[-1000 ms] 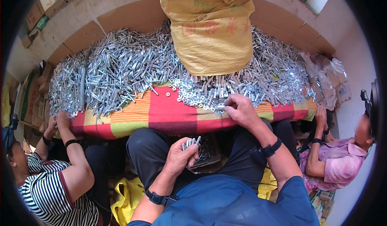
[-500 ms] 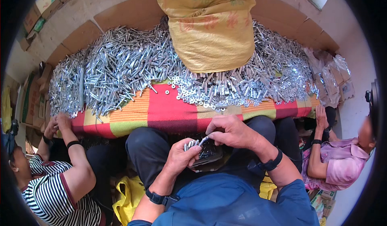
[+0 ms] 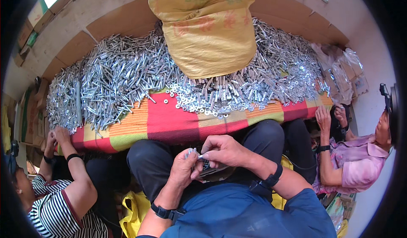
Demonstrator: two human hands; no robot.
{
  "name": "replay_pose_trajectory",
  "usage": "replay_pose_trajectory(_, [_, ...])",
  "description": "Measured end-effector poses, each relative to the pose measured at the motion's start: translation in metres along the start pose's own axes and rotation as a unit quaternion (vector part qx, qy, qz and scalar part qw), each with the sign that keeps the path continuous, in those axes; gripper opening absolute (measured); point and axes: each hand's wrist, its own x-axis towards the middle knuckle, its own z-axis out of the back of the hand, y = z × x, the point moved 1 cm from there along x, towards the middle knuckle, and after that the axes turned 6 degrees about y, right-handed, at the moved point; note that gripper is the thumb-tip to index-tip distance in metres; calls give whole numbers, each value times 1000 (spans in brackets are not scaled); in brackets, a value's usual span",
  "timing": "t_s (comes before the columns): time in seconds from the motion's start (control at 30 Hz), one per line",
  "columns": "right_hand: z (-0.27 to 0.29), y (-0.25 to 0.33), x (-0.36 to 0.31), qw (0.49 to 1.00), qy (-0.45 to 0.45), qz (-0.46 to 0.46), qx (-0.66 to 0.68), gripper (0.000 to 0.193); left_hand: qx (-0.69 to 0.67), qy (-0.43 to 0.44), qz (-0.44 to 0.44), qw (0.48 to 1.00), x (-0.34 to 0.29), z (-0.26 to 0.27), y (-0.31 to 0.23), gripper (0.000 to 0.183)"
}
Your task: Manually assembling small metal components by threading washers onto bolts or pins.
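Note:
My left hand (image 3: pixel 182 170) is closed around several shiny metal bolts (image 3: pixel 190 150), whose ends poke out above the fingers. Close against it, my right hand (image 3: pixel 225 151) pinches the end of a bolt (image 3: pixel 201 157) between thumb and forefinger; the fingers hide most of this piece. Both hands are over my lap, in front of a dark container (image 3: pixel 216 170) that is mostly covered. Beyond them, a great heap of metal bolts (image 3: pixel 114 77) spreads over a checked blanket (image 3: pixel 169 119), with loose flat washers (image 3: pixel 199 104) along its near edge.
A yellow woven sack (image 3: pixel 207 43) rests on the heap. At the left, a person in a striped shirt (image 3: pixel 55 204) has both hands at the blanket's edge; a person in a pink shirt (image 3: pixel 360 166) sits at the right. Clear plastic bags (image 3: pixel 339 74) lie at the far right.
My right hand has come left and slightly down, closer to my left hand. The bolt ends in my left hand are now more covered. The right-hand person's hands have moved apart.

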Motion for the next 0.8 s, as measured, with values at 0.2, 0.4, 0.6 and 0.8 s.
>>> replay_pose_trajectory(0.2, [45,10,17,851,-196,189,-448,14,46,-65,-49,996,2,10,2,26])
replay_pose_trajectory(0.4, [88,3,22,735,-303,124,-593,8,51,-81,-57,994,3,15,4,22])
replay_pose_trajectory(0.6, [101,-1,20,760,-312,182,-540,10,44,-77,-55,995,-2,11,1,23])
replay_pose_trajectory(0.8, [151,17,9,744,-430,167,-483,13,45,-77,-45,995,1,10,2,26])
